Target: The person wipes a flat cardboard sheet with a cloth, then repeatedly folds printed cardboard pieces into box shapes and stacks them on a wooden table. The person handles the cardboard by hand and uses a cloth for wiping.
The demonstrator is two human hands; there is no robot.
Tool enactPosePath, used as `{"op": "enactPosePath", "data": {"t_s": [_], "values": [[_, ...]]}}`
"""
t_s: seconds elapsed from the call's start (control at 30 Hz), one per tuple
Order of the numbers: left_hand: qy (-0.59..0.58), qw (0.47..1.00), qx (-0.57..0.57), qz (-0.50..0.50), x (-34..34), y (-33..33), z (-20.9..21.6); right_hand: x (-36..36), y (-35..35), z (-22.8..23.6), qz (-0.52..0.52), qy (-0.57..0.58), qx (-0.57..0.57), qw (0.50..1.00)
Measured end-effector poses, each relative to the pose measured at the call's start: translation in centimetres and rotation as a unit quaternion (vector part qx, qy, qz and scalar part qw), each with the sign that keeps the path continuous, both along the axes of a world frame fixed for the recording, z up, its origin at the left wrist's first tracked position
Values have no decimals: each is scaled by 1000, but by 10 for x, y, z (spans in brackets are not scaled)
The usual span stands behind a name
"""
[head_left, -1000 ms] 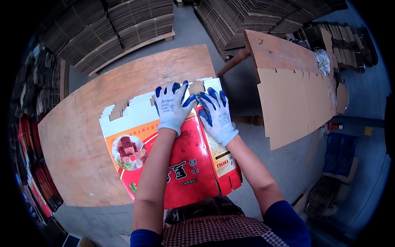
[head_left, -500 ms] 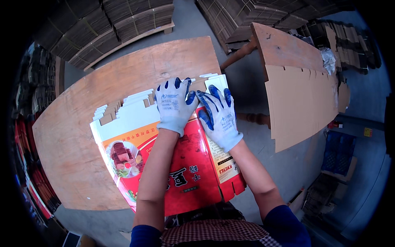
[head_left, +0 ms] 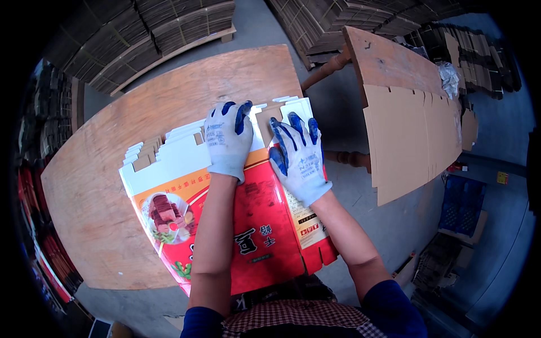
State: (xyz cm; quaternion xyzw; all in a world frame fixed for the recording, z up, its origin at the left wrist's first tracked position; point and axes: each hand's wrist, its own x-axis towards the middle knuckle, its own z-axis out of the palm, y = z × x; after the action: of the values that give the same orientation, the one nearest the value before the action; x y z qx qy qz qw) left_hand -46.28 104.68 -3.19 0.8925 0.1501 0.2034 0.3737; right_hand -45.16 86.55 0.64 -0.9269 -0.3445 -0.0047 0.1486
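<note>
A stack of flat printed box blanks [head_left: 256,208] lies on the wooden table's front right part, red with an orange band, a white flap edge and a food picture. My left hand [head_left: 228,138], in a white glove with blue-coated fingers, rests on the white flaps at the far edge, fingers stretched forward. Gloved the same way, my right hand [head_left: 298,155] lies on the blanks' right part, fingers spread. Neither hand visibly grips anything. Between them shows a brown cardboard gap [head_left: 267,121] among the flaps. The palms' undersides are hidden.
The wooden table [head_left: 107,186] extends left and behind the stack. To the right, a second wooden table [head_left: 389,62] carries plain brown cardboard sheets [head_left: 414,141]. Strapped cardboard stacks [head_left: 186,28] stand on a pallet at the back. A blue crate [head_left: 462,205] is at far right.
My left hand has shifted slightly left, away from the right hand, widening the space between them. The right hand has barely moved, its fingers still spread. The whole view has shifted slightly.
</note>
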Motion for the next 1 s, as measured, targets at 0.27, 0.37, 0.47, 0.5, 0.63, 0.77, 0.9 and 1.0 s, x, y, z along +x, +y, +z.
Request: {"op": "enactPosePath", "data": {"t_s": [0.27,0.37,0.47,0.5,0.63,0.77,0.9,1.0], "values": [[-101,990,-99,-26,-50,-27,12,-16,10,-22,-62,-60,-94,992],[-92,983,-101,-121,-89,-51,12,-18,7,-24,-69,-78,-116,988],[-75,984,-112,-115,-90,-54,7,-26,10,-25,-90,-106,-143,980],[-62,986,-89,-127,-89,-52,9,-26,10,-27,-103,-107,-114,982],[-56,987,-35,-144,-89,-53,11,-56,-5,-23,-111,-104,-128,980],[-28,990,-28,-132,-85,-57,11,-110,-36,-10,-131,-70,-105,983],[0,992,-47,-121,-84,-57,8,-178,-79,-2,-143,-12,-86,986],[-7,992,-4,-126,-86,-56,14,-214,-107,-9,-125,20,-84,988]]}}
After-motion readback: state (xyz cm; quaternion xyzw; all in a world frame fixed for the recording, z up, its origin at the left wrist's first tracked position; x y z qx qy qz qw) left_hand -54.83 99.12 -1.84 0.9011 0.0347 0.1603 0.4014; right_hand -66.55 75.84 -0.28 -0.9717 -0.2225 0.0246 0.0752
